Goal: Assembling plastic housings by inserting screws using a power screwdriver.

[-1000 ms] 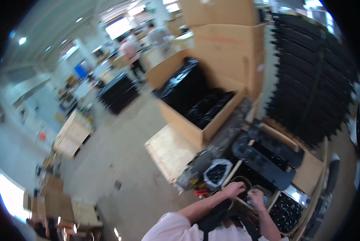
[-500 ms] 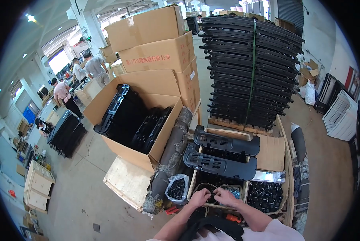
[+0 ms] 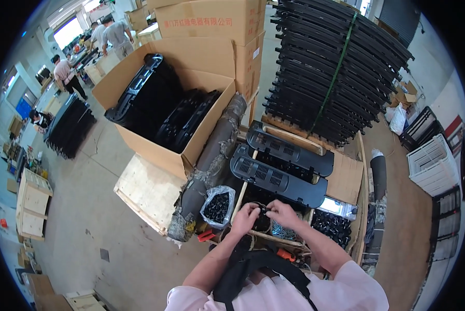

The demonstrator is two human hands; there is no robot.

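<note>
Both hands, left (image 3: 244, 218) and right (image 3: 283, 213), pinch one small black part (image 3: 263, 211) (details too small) near two long black panels (image 3: 278, 179) stacked just beyond.

Your two bare forearms rise from the lower edge of the view and angle toward each other, so your hands meet just in front of your chest. Your left hand (image 3: 244, 218) sits with its back turned up toward the camera, the wrist roughly straight and the fingers curled inward toward the other hand. Your right hand (image 3: 282, 213) mirrors it from the other side, knuckles up and fingers bent in a pinch. The fingertips of both hands come together, touching or almost touching. Both elbows are bent and kept close to your sides, and short pale pink sleeves cover your upper arms.
</note>
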